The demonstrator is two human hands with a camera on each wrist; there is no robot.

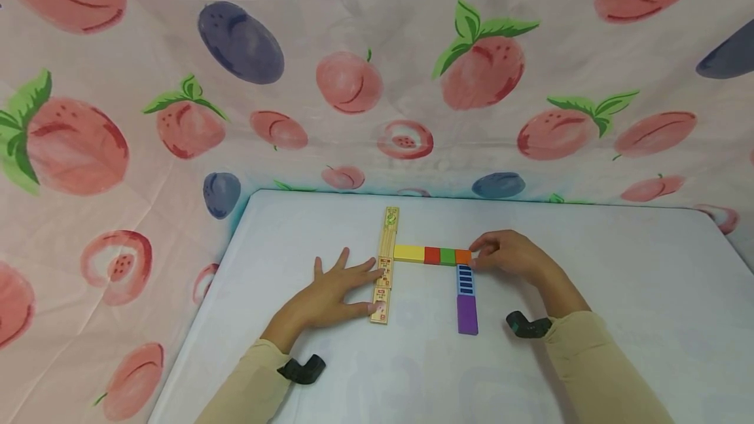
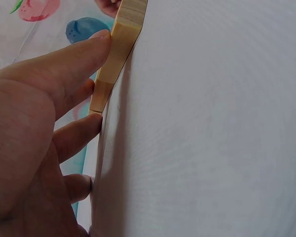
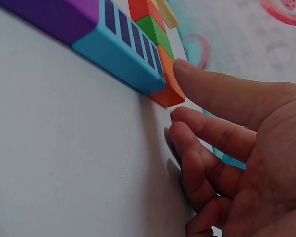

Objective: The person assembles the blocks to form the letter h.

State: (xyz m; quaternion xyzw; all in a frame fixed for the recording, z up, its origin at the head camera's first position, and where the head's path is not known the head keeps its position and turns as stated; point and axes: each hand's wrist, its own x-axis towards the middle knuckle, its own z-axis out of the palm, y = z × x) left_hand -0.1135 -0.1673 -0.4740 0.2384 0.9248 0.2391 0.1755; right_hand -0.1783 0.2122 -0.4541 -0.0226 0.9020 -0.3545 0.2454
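Note:
In the head view my left hand (image 1: pixel 330 296) lies spread, its thumb and fingertips touching the printed wooden blocks (image 1: pixel 381 305) of a column. The left wrist view shows these pale wooden blocks (image 2: pixel 114 52) edge-on beside the thumb. From the column a row runs right: a yellow block (image 1: pixel 409 253), a red block (image 1: pixel 432 255), a green block (image 1: pixel 448 256) and an orange block (image 1: pixel 463 256). My right hand (image 1: pixel 511 255) is at the orange block's right end, thumb touching it and the other fingers loosely bent alongside. Below it are a blue striped block (image 1: pixel 465 280) and a purple block (image 1: pixel 467 315).
The blocks lie on a white table (image 1: pixel 589 371). Its far edge meets a hanging cloth (image 1: pixel 406 84) printed with peaches and strawberries. A dark wrist-worn piece (image 1: pixel 302 370) sticks out by the left sleeve, and another dark piece (image 1: pixel 527 326) by the right.

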